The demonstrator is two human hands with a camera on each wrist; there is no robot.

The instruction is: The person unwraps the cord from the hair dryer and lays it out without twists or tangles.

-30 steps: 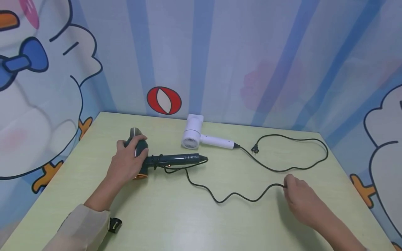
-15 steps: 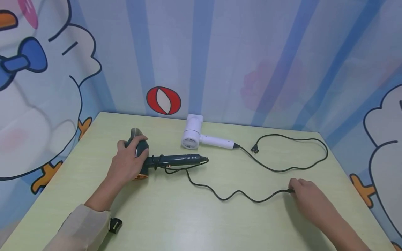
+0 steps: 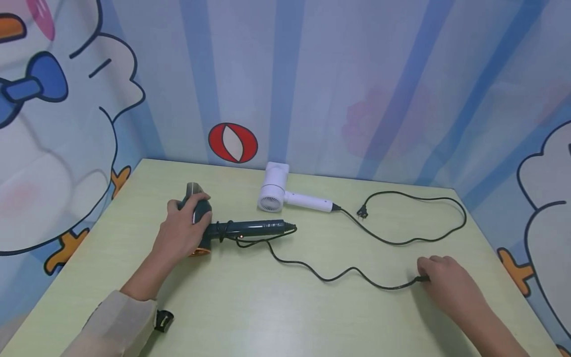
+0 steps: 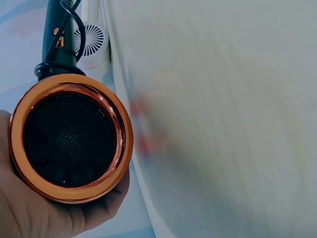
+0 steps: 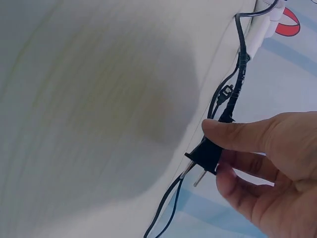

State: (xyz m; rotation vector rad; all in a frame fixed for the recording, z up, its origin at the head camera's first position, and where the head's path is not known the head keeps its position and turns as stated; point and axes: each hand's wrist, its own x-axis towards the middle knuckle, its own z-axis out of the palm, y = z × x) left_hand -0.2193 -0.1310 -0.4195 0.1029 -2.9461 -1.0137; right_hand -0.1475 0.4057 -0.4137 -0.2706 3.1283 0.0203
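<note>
Head view: dark hair dryer (image 3: 250, 228) lies on the table (image 3: 267, 317), on the person's left, long axis of its handle running crosswise with the free end toward the right
Left hand (image 3: 178, 230) is on the dryer's head, so it's the nearer one; right hand (image 3: 452, 287) is well apart, out on the right
Key relation: black cord (image 3: 327, 280) loops round the handle by the head, then runs across between the hands in a slack wave, its end at the right fingertips
Left forearm reaches up from lower left, hand laid over the head; right forearm reaches in from lower right, back of the hand up
White hair dryer (image 3: 272, 193) lies farther back, handle also toward the right

Left wrist view: copper ring (image 4: 17, 136) faces the camera, left hand grasping the head behind it; handle leads away, cord wrapped at its base

Right wrist view: right thumb and fingers pinch the black plug (image 5: 207, 152), both prongs (image 5: 200, 178) bare, pointing away from its cord
</note>
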